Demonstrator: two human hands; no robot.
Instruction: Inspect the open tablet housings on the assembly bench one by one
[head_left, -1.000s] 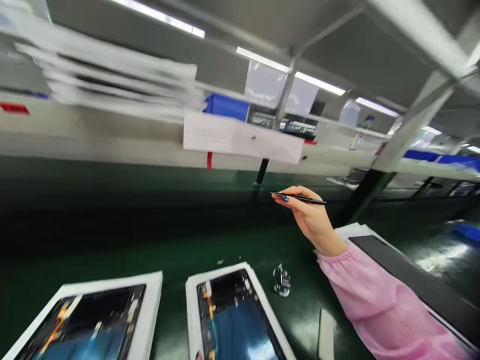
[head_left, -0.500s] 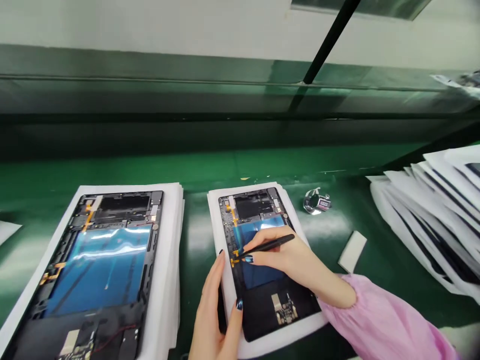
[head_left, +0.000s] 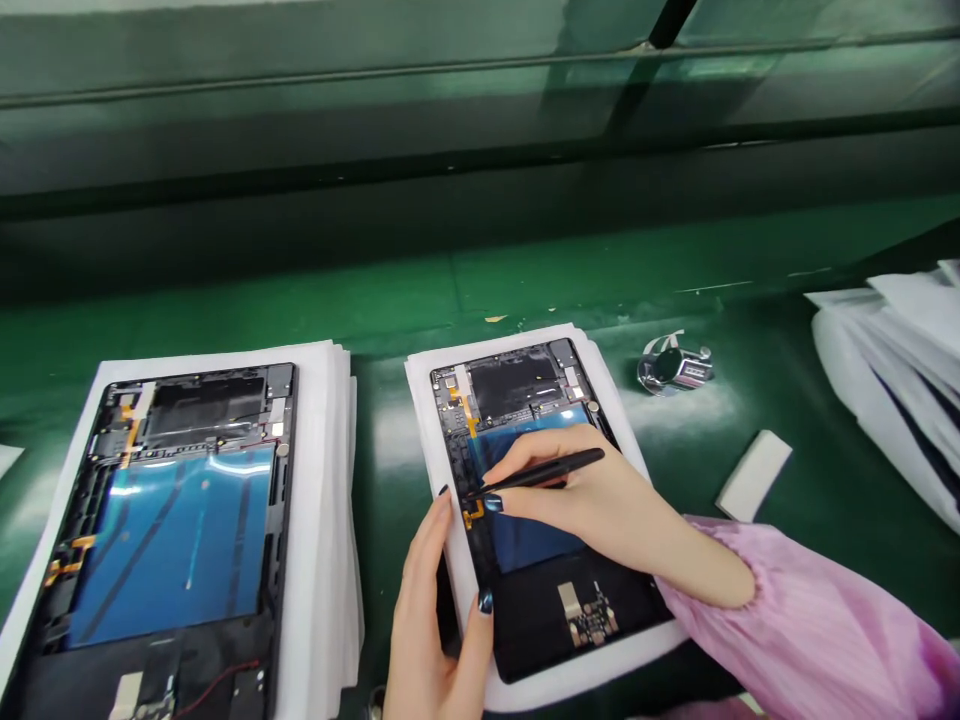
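Green matting [head_left: 600, 280] covers the bench before me, and a darker green channel runs across behind it. From the head camera, looking down, I see an opened tablet [head_left: 525, 500] lying face down on a white foam sheet [head_left: 427, 400], its back cover off, with a blue battery film and orange flex cables showing inside.

My right hand [head_left: 600, 500] is closed around black tweezers [head_left: 540, 472], held like a pen between thumb and fingers. The tip of the tweezers points to the left and touches the orange flex cable [head_left: 472, 512] at the left edge of the tablet. I cannot tell if the tip pinches anything.

My left hand [head_left: 435, 610] rests flat on the left lower border of the foam sheet and the tablet edge, fingers straight, thumb laid on the dark lower part. It grips nothing, it only presses.

To the left, a second opened tablet [head_left: 172, 530] lies on a stack of white foam sheets [head_left: 330, 520], well apart from my hands. To the right of the tablet lie a small shiny metal piece [head_left: 671, 365] and a white pad [head_left: 754, 475]. At the right edge there is a pile of white wrapped panels [head_left: 892, 370].
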